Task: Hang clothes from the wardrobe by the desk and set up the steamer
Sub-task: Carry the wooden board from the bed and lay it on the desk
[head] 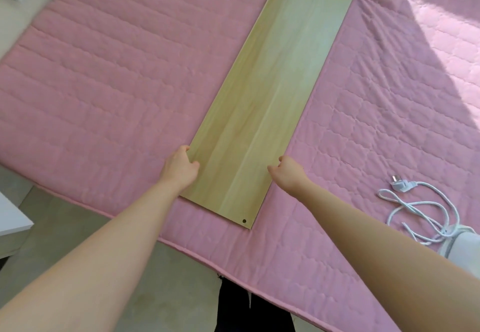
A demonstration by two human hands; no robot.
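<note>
Head view: a pink quilted bedspread (104, 85) carries a long pale wooden board (272, 85) lying flat. The left hand (181, 168) curls its fingers round the board's left edge. The right hand (288, 173) sits curled at the right edge, its grasp unclear. A white steamer (465, 241) and its looped white cord (428, 203) lie well to the right.

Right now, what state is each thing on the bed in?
Wooden board: lying flat on the pink cover.
Left hand: grips the board's left edge.
Right hand: fingers curled at the right edge; grip unclear.
Plug: unplugged, lying on the cover.
Cord: loosely tangled.
</note>
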